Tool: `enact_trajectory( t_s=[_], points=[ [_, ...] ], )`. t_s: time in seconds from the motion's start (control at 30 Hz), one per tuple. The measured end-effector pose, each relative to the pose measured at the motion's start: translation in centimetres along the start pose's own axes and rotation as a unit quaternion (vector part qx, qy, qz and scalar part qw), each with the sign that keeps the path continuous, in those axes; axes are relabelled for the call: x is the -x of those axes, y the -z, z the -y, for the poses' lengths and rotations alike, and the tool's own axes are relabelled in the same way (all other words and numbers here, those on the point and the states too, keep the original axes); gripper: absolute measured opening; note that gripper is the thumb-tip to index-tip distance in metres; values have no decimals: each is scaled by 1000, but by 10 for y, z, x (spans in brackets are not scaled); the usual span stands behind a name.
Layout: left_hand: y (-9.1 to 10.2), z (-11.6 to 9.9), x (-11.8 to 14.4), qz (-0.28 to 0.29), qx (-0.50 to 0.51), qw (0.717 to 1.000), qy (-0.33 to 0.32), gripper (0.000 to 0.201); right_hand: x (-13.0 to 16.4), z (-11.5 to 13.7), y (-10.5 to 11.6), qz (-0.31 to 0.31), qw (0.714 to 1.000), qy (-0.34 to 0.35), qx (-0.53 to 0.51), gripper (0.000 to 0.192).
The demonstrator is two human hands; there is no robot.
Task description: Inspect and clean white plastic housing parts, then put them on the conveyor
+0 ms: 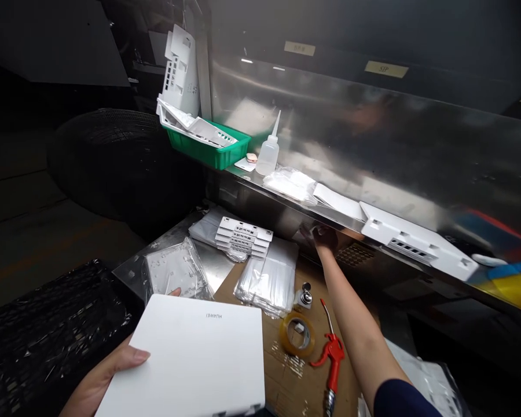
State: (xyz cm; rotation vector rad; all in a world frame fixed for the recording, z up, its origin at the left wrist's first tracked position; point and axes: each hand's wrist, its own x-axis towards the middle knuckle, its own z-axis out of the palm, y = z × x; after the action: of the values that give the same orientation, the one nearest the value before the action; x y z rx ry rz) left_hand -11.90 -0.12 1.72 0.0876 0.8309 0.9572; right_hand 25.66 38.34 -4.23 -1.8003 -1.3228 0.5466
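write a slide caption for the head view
Left hand holds a flat white plastic panel; right hand reaches under the shiny metal shelf.

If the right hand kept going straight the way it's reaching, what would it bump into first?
Probably the shiny metal wall under the shelf edge. The right hand already seems at or very near it, though depth is unclear.

Panel (191, 359) nearest, at left. Behind it on the tabletop (282, 376): bagged plate (176, 269) left, stacked covers (244, 237) behind, bag pile (271, 278) right. Tape roll (297, 335) and air gun (332, 353) further right. Shelf (330, 217) behind carries basket (208, 142), then bottle (268, 153) to its right.
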Motion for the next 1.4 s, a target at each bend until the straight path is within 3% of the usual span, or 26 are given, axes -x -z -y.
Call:
enact_trajectory(
  t_s=[0.13,0.27,0.33,0.4,0.5,0.57,0.63,0.87,1.03,1.2,1.4],
  points=[
    [-28,0,-10,1,-38,998,-54,92,55,3,20,27,986,27,-161,38],
    [-50,-7,-28,28,-97,994,-50,96,158,15,48,139,950,67,-271,42],
    [-58,-10,-36,53,-107,993,-18,97,211,29,65,211,916,149,-305,42],
    [-64,-9,-41,86,-112,990,0,96,253,43,79,241,889,255,-294,35],
    [-71,-1,-44,121,-131,984,5,96,289,56,90,252,841,419,-233,20],
    [-75,7,-42,130,-143,981,6,98,299,56,92,231,823,485,-185,20],
    [-78,14,-39,130,-155,979,8,97,302,52,95,210,824,505,-144,20],
    [-83,29,-25,130,-209,969,-1,87,307,46,114,183,837,499,-129,22],
    [-83,36,-20,150,-218,964,11,91,311,43,125,227,792,550,-136,28],
    [-84,42,-16,154,-219,963,14,93,315,36,130,197,820,519,-138,28],
    [-84,51,-16,147,-207,967,22,98,323,28,135,229,802,526,-168,28]
  ],
)
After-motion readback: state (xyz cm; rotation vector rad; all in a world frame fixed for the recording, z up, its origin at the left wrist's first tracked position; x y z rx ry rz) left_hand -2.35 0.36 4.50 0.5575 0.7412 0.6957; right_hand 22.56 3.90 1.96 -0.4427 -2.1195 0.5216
